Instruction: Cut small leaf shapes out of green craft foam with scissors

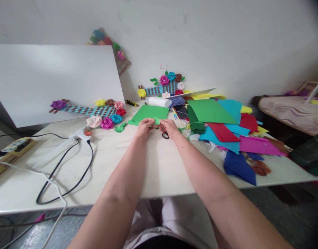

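A small green paper leaf [157, 120] is pinched between my two hands, above the table. My left hand [145, 127] has its fingers closed on the leaf's left side. On the other side, my right hand [169, 128] has its fingertips closed at the leaf's right edge. Under my right hand shows a black ring handle [165, 135], apparently of scissors; whether that hand touches it I cannot tell. Just beyond my hands lies a green sheet [151, 112]. Several cut green leaves [120, 128] rest to the left.
A white glue gun [81, 135] with a looped cord and a power strip [13, 152] occupy the left. Flower-decorated woven strips [89, 110] lean behind. Coloured sheets [213, 112] pile up on the right. A yellow-black cutter [131, 103] lies at the back.
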The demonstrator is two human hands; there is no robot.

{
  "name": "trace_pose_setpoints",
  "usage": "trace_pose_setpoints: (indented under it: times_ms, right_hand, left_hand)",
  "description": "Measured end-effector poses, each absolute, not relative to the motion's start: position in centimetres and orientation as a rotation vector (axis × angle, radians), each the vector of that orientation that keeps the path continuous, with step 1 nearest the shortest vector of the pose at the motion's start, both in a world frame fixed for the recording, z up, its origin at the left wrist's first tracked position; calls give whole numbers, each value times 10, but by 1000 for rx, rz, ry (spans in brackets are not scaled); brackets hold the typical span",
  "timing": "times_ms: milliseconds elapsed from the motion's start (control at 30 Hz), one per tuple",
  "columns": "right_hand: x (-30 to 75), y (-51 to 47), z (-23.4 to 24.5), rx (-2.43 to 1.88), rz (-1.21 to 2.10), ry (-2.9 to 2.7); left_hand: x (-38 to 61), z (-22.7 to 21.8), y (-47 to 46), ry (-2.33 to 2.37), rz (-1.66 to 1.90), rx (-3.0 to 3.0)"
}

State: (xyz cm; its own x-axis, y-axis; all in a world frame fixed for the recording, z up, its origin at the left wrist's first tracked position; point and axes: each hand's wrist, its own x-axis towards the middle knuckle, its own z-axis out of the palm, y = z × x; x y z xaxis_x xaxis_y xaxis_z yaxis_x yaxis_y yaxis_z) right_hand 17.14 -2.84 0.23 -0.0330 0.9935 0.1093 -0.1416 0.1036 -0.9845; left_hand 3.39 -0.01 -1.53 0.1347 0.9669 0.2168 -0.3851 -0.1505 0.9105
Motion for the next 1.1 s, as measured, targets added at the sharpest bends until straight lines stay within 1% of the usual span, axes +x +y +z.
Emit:
trace_pose_setpoints:
  times_ms: [133,433,800,1100]
  right_hand:
    - [173,-26,2,-1028,1244,-1114]
    - [169,-27,2,-1120,1070,-1156]
    - [171,-25,-2,-1024,1180,-1202]
    - [167,-30,4,-1060,1135,-1240]
  left_hand:
    - [34,-11,-4,744,1352,1145]
    - [36,-11,-5,752,1289,1178]
    - [34,-13,-2,677,1273,1184]
    - [35,-13,-1,625,1287,1086]
